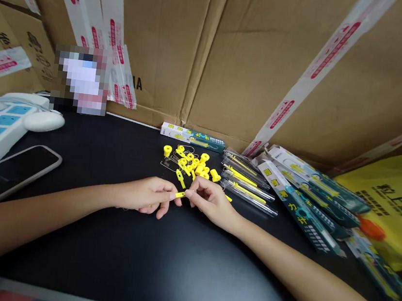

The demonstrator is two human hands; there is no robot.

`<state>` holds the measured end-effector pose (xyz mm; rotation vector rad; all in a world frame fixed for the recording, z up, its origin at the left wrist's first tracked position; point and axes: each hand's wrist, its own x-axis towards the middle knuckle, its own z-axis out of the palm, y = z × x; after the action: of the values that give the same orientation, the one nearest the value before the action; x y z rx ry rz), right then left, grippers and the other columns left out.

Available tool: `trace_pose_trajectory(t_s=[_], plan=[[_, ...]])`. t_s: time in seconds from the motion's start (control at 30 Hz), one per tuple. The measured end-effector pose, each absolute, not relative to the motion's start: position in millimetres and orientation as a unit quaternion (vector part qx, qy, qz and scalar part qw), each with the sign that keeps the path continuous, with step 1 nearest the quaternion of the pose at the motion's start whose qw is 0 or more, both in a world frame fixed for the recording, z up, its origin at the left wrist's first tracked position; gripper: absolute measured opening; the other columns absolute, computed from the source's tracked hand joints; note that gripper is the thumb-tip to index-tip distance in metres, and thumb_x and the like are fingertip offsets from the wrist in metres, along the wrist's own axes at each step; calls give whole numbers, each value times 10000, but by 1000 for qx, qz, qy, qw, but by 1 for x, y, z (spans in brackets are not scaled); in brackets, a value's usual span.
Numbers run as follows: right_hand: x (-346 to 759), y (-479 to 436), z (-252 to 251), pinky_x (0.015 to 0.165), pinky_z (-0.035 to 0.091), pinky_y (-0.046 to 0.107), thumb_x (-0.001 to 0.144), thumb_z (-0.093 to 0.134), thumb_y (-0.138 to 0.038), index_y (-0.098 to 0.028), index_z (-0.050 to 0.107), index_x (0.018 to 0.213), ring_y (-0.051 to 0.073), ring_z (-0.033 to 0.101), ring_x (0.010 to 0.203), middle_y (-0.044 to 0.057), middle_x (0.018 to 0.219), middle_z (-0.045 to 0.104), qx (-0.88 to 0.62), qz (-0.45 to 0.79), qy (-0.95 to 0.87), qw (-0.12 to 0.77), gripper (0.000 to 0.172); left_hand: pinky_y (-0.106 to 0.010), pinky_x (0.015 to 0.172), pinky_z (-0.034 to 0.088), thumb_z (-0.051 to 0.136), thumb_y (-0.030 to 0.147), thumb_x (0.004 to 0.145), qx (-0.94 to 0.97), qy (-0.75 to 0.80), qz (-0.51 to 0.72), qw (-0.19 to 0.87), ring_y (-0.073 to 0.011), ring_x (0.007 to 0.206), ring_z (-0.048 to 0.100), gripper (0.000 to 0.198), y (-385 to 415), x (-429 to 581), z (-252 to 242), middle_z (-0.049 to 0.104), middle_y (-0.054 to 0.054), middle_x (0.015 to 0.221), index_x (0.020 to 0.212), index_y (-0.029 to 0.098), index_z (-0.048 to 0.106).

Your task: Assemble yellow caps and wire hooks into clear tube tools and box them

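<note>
head view: left hand (153,196) and right hand (212,202) pinch a small yellow piece (180,195).
grips are narrow; loose yellow parts (199,170) lie at one o'clock.

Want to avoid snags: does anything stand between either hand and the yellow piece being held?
Nothing visible does: the left hand and right hand both touch the yellow piece, and most loose yellow parts lie beyond.

A bare, slender, smoothly tapering left forearm (50,215) ends in a bare, slim-fingered left hand (153,195), matched by an equally bare, slender right forearm (292,269) and slim-fingered right hand (216,204).
</note>
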<state>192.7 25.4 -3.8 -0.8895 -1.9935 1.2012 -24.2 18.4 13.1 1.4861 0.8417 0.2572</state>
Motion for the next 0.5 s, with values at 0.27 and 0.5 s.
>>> trace_pose_trajectory(t_s=[0.27, 0.5], plan=[[193, 25, -4, 505, 359, 226, 871, 592, -467, -194, 476, 708, 90, 439, 531, -36, 601, 508, -340, 459, -755, 321, 338, -172, 338, 212, 411, 466, 929, 657, 362, 109, 652, -42, 352, 314, 358, 18, -25, 12, 566, 37, 590, 1013, 147, 551], [191, 24, -2, 519, 360, 229, 871, 587, -480, -197, 450, 681, 90, 438, 533, -40, 586, 494, -343, 452, -754, 332, 368, -172, 346, 221, 415, 484, 924, 671, 372, 122, 629, -38, 347, 302, 367, 14, -22, 13, 558, 41, 583, 991, 147, 546]])
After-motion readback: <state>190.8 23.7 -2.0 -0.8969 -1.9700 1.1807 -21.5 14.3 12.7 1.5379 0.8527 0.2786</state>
